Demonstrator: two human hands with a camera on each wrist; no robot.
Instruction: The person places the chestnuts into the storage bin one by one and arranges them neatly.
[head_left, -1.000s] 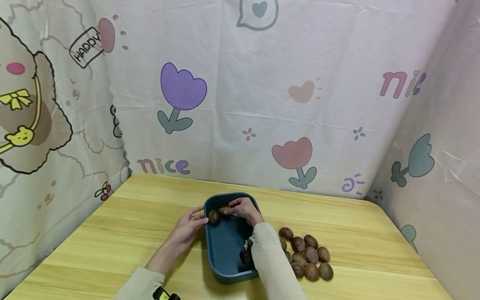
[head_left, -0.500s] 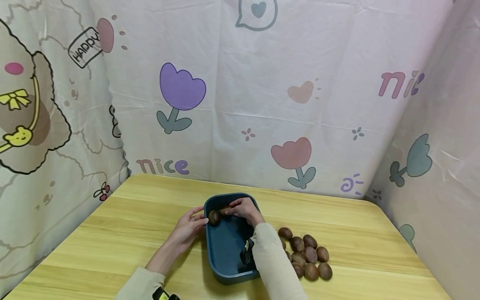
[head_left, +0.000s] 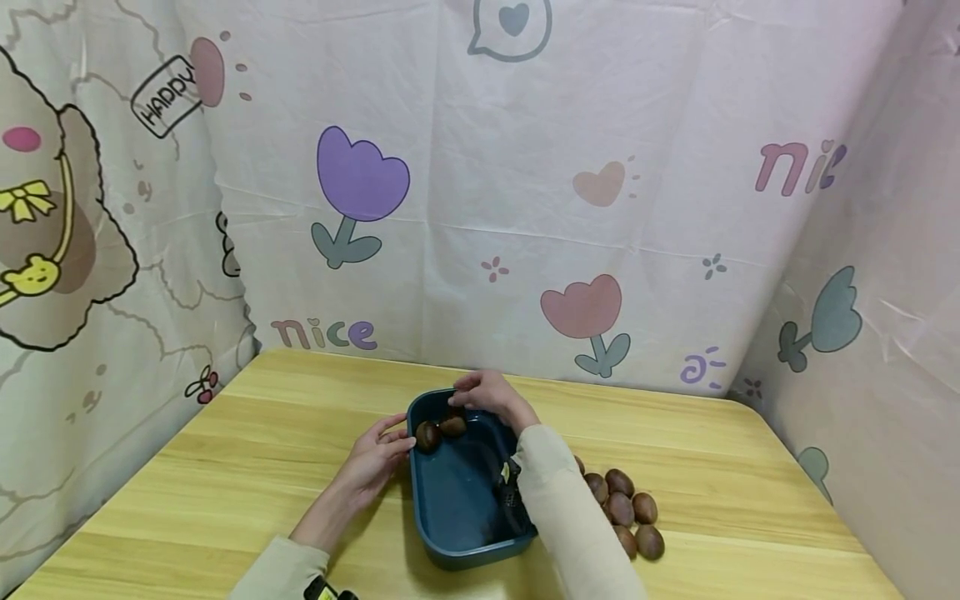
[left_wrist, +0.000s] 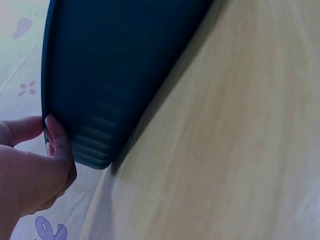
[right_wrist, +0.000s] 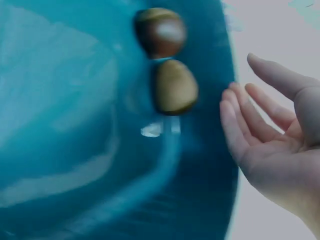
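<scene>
A dark blue rectangular plastic bin (head_left: 480, 557) stands on the wooden table. My left hand (head_left: 367, 471) holds the bin's left wall near its far corner; in the left wrist view the thumb and fingers pinch the rim. Inside the bin, by the far left corner, lie a dark brown chestnut (head_left: 427, 436) and a paler-sided chestnut (head_left: 452, 427), end to end. Over the bin's far edge is my right hand (head_left: 491, 395), holding nothing. In the right wrist view its fingers and thumb are spread apart, fingertips right at the rim.
A group of several chestnuts (head_left: 621, 507) lies on the table (head_left: 750, 492) to the bin's right, partly hidden by the right sleeve (head_left: 573, 517). Printed cloth (head_left: 465, 200) hangs behind the table and along both sides.
My right hand has let go of the paler chestnut and lifted up and back to the far rim. The left hand keeps its hold on the bin.
</scene>
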